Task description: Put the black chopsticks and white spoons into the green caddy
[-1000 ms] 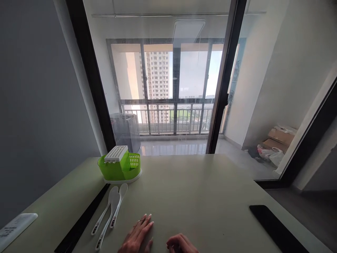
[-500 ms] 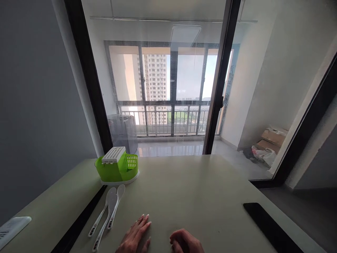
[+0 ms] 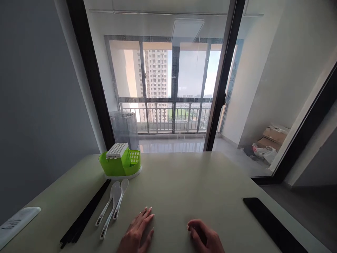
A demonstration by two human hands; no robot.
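White plastic shows first at the far left edge of the table (image 3: 184, 182): a flat remote-like device (image 3: 18, 221) lying near the corner. Right of it, a bundle of black chopsticks (image 3: 86, 212) lies in a long diagonal line, one end reaching toward a green utensil holder (image 3: 121, 166) that stands on a white base near the table's far edge, with a white slotted insert on top. Just beside the chopsticks, three white spoons (image 3: 112, 205) lie close together, bowls pointing at the holder, handles toward the person.

Next comes the left hand (image 3: 138, 230), flat on the tabletop, palm down, fingers stretched out and slightly spread; it grips nothing, and the spoons lie near its left side without touching it. A short gap over, the right hand (image 3: 204, 237) rests on the table with its fingers curled under loosely; it has hold of nothing visible. Far to the right, a black phone (image 3: 273, 225) lies flat, well apart from both hands.
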